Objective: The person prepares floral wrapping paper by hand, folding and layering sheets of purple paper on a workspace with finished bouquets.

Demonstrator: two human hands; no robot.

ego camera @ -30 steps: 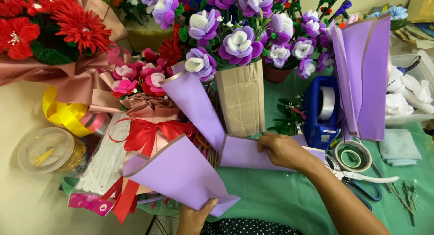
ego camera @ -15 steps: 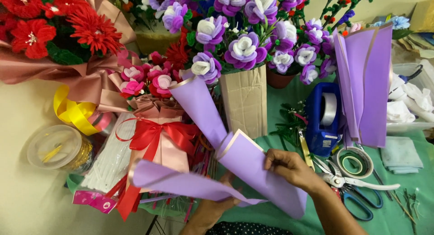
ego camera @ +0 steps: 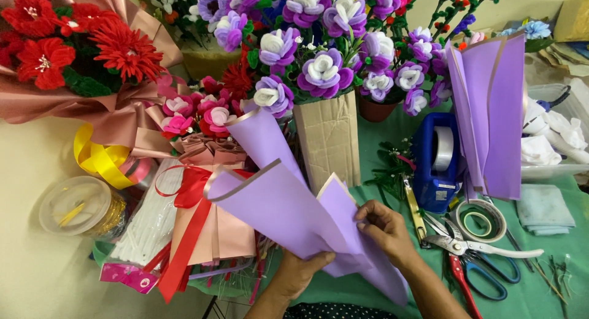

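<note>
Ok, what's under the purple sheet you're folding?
Under the purple wrapping sheet the left hand supports it, the right hand pinches its fold, and green table cover shows below. Whatever lies directly beneath is covered.

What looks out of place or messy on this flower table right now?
Nothing looks spilled or damaged. The lilac wrapping sheet is creased only where the left hand and right hand fold it. Scissors and pruning shears lie crossed and overlapping beside the tape dispenser.
</note>
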